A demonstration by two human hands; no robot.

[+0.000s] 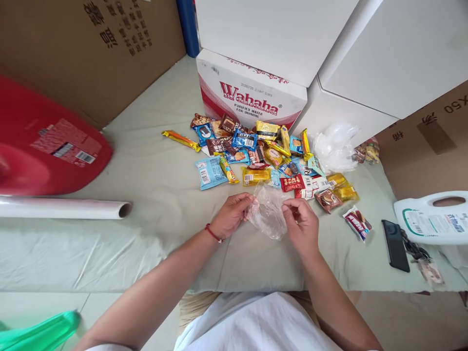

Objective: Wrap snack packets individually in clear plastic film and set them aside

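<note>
Red container (78,141) cut by left edge; print on card (431,271) blurred

Far side: white-and-red carton (239,113) bears "Wahaha®" and "PURIFIED WATER FOR DRINKING"; stamped digits (256,90) too small. Far right: brown carton (409,156) bears "X50". Far left: large brown box (54,53) bears Chinese characters (97,13).

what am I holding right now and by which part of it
A clear plastic bag: your left hand pinches its left edge, your right hand its upper right edge.
</note>
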